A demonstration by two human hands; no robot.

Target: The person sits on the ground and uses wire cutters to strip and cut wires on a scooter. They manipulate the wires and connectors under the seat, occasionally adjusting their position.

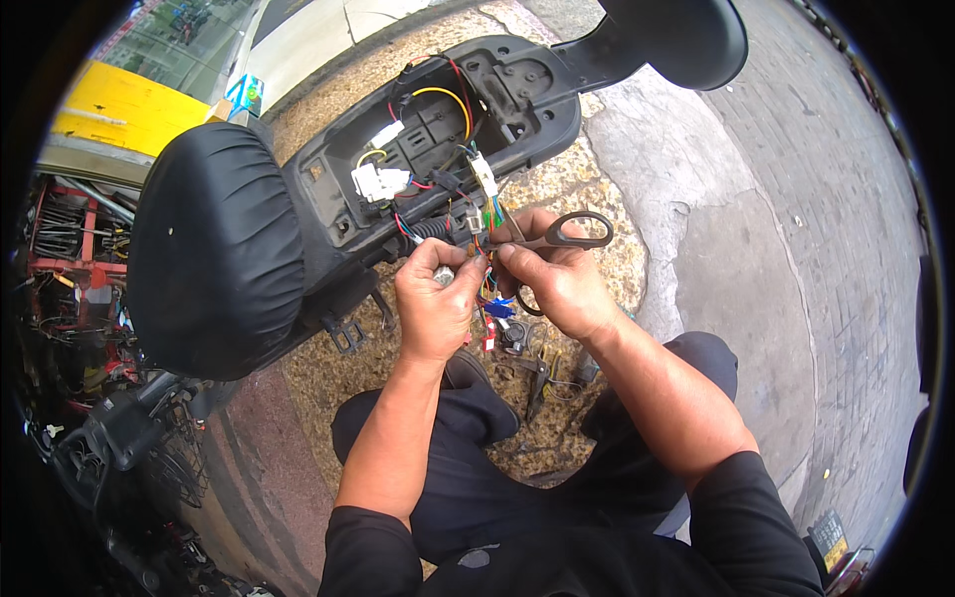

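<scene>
Beside an opened electric scooter body [328, 179], my two hands meet over a bundle of thin coloured wires [481, 257]. My left hand [435, 308] is closed, thumb and forefinger pinching some wires. In my right hand [564, 289] lies a pair of dark-handled scissors [550, 237], its loops sticking out on both sides of the hand. The fingertips of that hand are also at the wires; the blades are mostly hidden. White plug connectors [380, 182] rest in the scooter's open compartment, and another long white connector [483, 174] hangs at its near edge. A blue connector [498, 309] dangles below.
A black padded seat [219, 249] stands at the left, and a black curved part [686, 40] juts out at the far right. Pliers [537, 386] and small parts lie on the ground between my knees. Red racks with cables [85, 239] crowd the left edge.
</scene>
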